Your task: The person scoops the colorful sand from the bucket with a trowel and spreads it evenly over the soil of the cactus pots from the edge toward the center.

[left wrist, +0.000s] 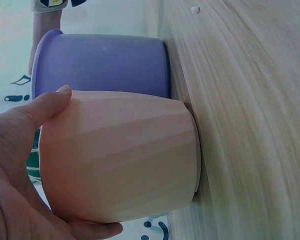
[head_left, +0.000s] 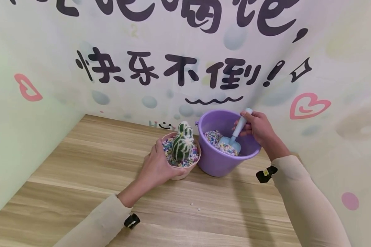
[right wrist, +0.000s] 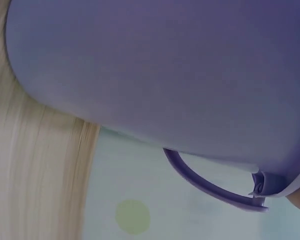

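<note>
Nearest the wearer, a few stray pale pebbles (head_left: pixel 195 206) lie loose on the light wood-grain desk (head_left: pixel 80 164). Just beyond them the left hand (head_left: pixel 159 164) wraps the near wall of the ribbed peach-pink plastic pot (head_left: pixel 185 169); the left wrist view shows the thumb over the top edge and the fingers (left wrist: pixel 90 230) curled under the side, so the pot (left wrist: pixel 120 155) is gripped and steadied where it stands on the desk. In the pot a small green cactus with white spines (head_left: pixel 183 142) stands upright, ringed by multicoloured pebbles. Touching the pot on its right is the round purple plastic bucket (head_left: pixel 225 161), whose side and thin handle fill the right wrist view. The right hand (head_left: pixel 256 127) reaches over the bucket's far rim with its fingers curled round the handle of the small light-blue plastic scoop (head_left: pixel 233 139), the blade resting in the coloured gravel (head_left: pixel 217 142) at the bucket's bottom. The step in hand looks like scooping gravel to top up the pot; the next move would call for lifting a level load clear of the rim and carrying it left over the pot without knocking the cactus or spilling more pebbles.
</note>
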Available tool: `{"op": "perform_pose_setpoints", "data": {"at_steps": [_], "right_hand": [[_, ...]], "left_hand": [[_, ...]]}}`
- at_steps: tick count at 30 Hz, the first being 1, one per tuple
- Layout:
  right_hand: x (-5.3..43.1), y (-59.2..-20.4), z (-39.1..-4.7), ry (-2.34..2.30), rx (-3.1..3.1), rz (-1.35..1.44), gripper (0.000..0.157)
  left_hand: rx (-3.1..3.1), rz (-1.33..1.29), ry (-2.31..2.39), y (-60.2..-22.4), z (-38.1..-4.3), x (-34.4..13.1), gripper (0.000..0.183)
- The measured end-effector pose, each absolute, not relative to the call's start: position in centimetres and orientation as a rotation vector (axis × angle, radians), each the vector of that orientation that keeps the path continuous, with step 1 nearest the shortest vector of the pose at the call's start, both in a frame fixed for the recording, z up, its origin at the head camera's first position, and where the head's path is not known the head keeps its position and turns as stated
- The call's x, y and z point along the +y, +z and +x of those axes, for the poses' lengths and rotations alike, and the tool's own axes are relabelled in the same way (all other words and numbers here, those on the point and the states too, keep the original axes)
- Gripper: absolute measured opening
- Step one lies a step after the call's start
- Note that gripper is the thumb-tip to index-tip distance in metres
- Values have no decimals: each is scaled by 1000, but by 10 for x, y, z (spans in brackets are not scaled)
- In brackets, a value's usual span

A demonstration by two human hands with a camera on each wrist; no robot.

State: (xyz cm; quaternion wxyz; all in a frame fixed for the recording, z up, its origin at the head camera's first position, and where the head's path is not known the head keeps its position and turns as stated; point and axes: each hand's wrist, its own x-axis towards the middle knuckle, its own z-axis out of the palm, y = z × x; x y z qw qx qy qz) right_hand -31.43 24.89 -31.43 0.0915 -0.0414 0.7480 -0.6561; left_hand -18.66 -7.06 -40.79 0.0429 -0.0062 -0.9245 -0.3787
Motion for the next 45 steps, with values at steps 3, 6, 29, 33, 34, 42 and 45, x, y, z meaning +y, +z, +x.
{"op": "perform_pose_setpoints", "data": {"at_steps": [3,6,29,33,34,42,45], "right_hand": [[248,-314,-315,-1988,2191,-113,38],[248,-314,-316,-2031,2150,-91,36],[243,-306,-316,-2201,1955,154,24],[243,-303,-316,-2259,1914,174,20],[243,-303,-315,-2265,1913,185,19],[246,-295,-314,-2323,1900,306,14],[250,-292,-314,-2361,1868,353,14]], "left_hand": [[-2833,-24,-1155,-408,-187,-71,130],[-2833,-24,-1154,-408,-187,-71,130],[-2851,-5,-1149,-409,-186,-71,133],[-2844,-12,-1152,-408,-185,-71,132],[-2843,-13,-1152,-408,-185,-71,132],[-2822,-22,-1133,-407,-185,-70,130],[-2810,-12,-1150,-408,-184,-69,130]]}}
